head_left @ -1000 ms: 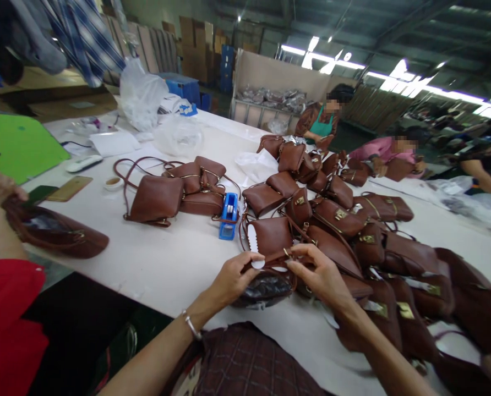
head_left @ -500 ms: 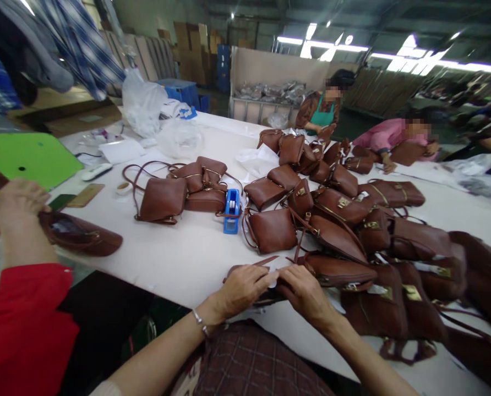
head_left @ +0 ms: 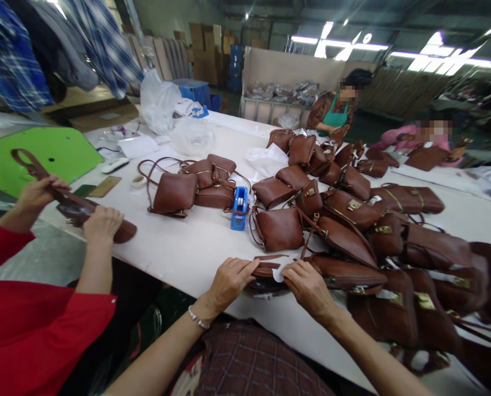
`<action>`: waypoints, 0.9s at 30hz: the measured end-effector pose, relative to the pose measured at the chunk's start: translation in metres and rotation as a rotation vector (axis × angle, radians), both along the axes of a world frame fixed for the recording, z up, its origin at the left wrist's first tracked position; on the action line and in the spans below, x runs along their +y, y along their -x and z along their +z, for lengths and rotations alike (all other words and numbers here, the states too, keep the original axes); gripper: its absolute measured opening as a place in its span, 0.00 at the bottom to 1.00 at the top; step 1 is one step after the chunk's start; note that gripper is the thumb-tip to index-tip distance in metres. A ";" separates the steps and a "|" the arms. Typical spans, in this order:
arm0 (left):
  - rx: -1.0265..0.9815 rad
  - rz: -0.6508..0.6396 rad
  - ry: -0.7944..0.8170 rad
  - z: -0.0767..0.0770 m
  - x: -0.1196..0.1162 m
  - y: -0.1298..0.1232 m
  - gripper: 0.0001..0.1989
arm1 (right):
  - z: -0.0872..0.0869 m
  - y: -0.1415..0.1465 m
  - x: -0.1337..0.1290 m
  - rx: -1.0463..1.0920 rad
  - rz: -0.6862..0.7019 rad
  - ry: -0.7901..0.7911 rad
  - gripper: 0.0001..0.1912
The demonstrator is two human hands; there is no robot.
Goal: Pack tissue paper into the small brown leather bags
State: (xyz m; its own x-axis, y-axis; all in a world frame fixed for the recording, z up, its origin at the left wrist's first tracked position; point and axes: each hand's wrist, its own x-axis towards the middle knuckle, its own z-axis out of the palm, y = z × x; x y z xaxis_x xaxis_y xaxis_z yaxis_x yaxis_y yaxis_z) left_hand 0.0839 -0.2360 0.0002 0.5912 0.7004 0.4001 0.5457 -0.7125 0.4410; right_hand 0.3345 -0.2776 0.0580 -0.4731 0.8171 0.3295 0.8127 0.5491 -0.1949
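Pinching the top edge of a brown leather handbag [head_left: 266, 287] with the bent fingers of the left hand [head_left: 229, 283], and a bit of white paper [head_left: 278, 274] with those of the right hand [head_left: 309, 289], maybe to stop both from slipping. Set between the two hands at the near edge of the white table [head_left: 179, 242], likely for easy reach, with a blue tape dispenser [head_left: 239, 221] farther back. Can't read any brand on the gold metal plate [head_left: 425, 301] or the blue print [head_left: 199, 111] at the back, too small and blurry.
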 end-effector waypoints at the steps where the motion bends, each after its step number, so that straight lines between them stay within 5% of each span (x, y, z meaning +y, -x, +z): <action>1: -0.055 -0.002 0.085 0.001 0.003 0.003 0.28 | -0.001 0.000 0.000 -0.022 -0.011 -0.004 0.09; 4: -0.233 -0.012 0.435 0.006 0.008 0.014 0.28 | -0.002 0.000 -0.001 -0.081 -0.032 -0.007 0.11; 7: -0.288 -0.079 0.561 0.011 0.010 0.023 0.18 | -0.002 0.002 -0.001 -0.088 -0.050 0.051 0.10; 11: -0.277 -0.005 0.430 0.013 0.011 0.018 0.14 | -0.007 0.001 0.002 0.061 -0.149 0.180 0.03; 14: -0.136 0.042 0.273 0.015 0.015 0.016 0.09 | -0.014 -0.002 0.005 0.144 -0.203 0.255 0.07; 19: 0.011 -0.243 0.383 0.032 0.025 0.025 0.13 | -0.016 -0.006 0.011 0.043 -0.097 0.361 0.14; 21: 0.014 -0.265 0.439 0.039 0.026 0.025 0.13 | -0.010 -0.005 0.015 -0.020 -0.045 0.387 0.14; 27: 0.290 0.060 0.179 0.047 0.017 -0.003 0.08 | 0.012 0.013 0.028 -0.352 -0.026 0.298 0.07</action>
State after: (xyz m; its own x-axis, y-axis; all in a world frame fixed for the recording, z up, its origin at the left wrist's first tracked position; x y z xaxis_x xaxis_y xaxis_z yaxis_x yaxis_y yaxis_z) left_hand 0.0869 -0.2187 0.0475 0.6180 0.7811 0.0895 0.7051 -0.6010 0.3763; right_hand 0.3219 -0.2497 0.0696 -0.4921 0.8650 -0.0984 0.8705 0.4895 -0.0507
